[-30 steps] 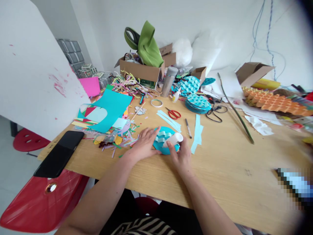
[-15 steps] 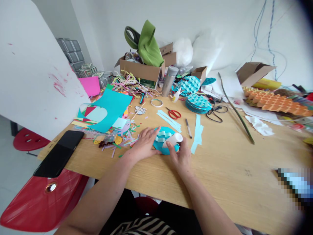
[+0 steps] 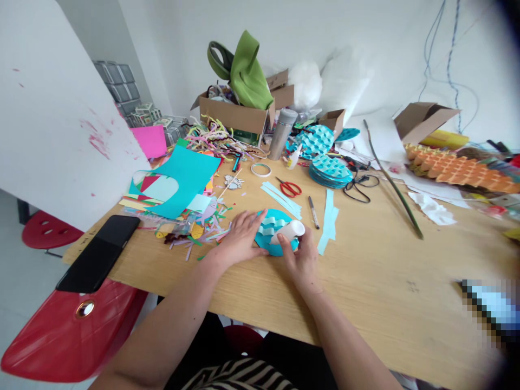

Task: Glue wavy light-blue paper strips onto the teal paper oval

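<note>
A blue paper oval (image 3: 280,249) lies on the table in front of me, with pale wavy paper strips (image 3: 266,230) across its left part. My left hand (image 3: 244,233) rests on the oval's left edge, fingers stretched out and thumb apart. In my right hand (image 3: 303,257) is a white glue bottle (image 3: 290,232), tilted with its base up to the right. Its tip points down toward the strips and is hard to make out. Light blue flat strips lie beyond the oval (image 3: 280,199) and to its right (image 3: 328,222).
Red-handled scissors (image 3: 290,188), a pen (image 3: 313,212) and a tape roll (image 3: 260,170) lie behind my hands. Stacked wavy blue ovals (image 3: 330,172) and a steel flask (image 3: 282,134) stand farther back. Paper scraps and a teal sheet (image 3: 195,168) cover the left. A black phone (image 3: 97,254) overhangs the edge.
The glue bottle and my right hand have shifted very slightly to the right. My left hand stays on the oval.
</note>
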A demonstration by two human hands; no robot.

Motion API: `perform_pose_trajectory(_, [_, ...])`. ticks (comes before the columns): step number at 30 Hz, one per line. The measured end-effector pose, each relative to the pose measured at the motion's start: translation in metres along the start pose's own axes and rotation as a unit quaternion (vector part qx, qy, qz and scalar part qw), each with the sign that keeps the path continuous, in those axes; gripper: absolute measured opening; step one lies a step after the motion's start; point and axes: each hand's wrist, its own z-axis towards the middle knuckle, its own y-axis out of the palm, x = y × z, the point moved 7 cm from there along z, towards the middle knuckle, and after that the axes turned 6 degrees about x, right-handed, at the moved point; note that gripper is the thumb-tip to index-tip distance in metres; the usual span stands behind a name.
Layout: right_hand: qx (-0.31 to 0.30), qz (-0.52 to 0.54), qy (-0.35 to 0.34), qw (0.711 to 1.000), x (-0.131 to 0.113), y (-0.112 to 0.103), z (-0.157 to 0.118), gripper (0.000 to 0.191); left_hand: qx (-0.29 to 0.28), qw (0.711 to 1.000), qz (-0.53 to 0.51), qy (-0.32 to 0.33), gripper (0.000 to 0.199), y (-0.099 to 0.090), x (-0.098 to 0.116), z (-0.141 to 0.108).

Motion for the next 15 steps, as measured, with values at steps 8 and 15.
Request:
perform_pose_trajectory(8, [-0.001,-0.008,0.0,1.0,0.0048,0.0005,-0.0009,0.026,-0.008,1.0,0.002,-0.008,0.106,-0.0018,0.0021,0.0005])
perform_pose_trajectory(15, [0.006,0.002,-0.02,1.0,0.002,0.0003,-0.0017,0.021,-0.017,1.0,0.01,-0.009,0.107,-0.0028,0.0038,0.0013])
